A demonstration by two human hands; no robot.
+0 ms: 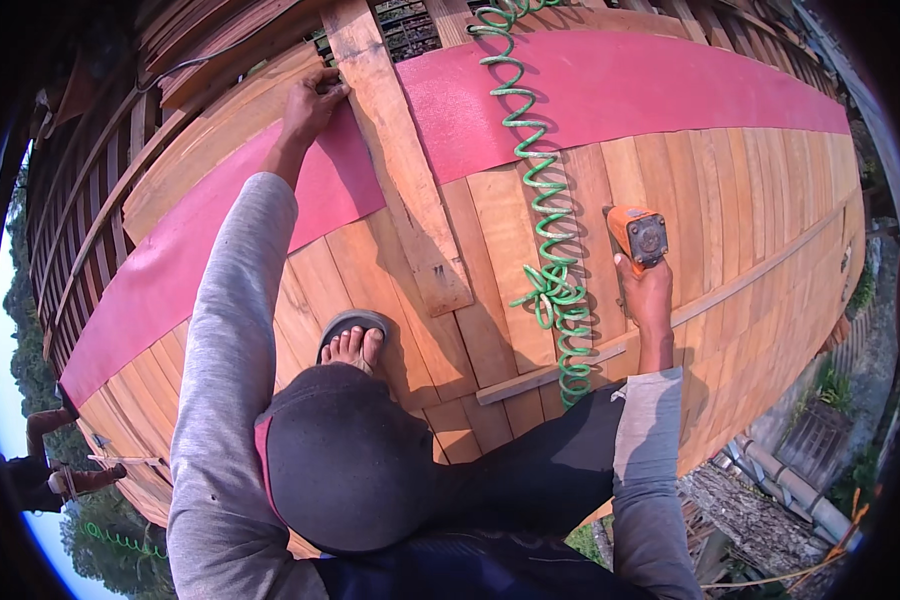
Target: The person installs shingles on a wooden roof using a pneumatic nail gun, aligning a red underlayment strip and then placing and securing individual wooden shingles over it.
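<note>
In my right hand (650,305) is an orange pneumatic nail gun (637,236) with a dark, squarish head, held just above the wooden shingles (710,200). My left hand (313,100) reaches to the upper edge of the pink sheet (335,165), beside a long loose plank (390,130). Its fingers are curled together, and what they pinch is too small to make out. The plank lies across the pink sheet and down onto the shingles. A green coiled air hose (535,160) runs from the top down between my hands, bunched in a tangle midway.
My sandalled foot (355,340) stands on the shingles near a thin batten (550,372). Open slats (95,215) and stacked boards (195,60) lie beyond the sheet. Another person (45,475) is at the far left. The roof edge drops toward bamboo poles (790,485) at lower right.
</note>
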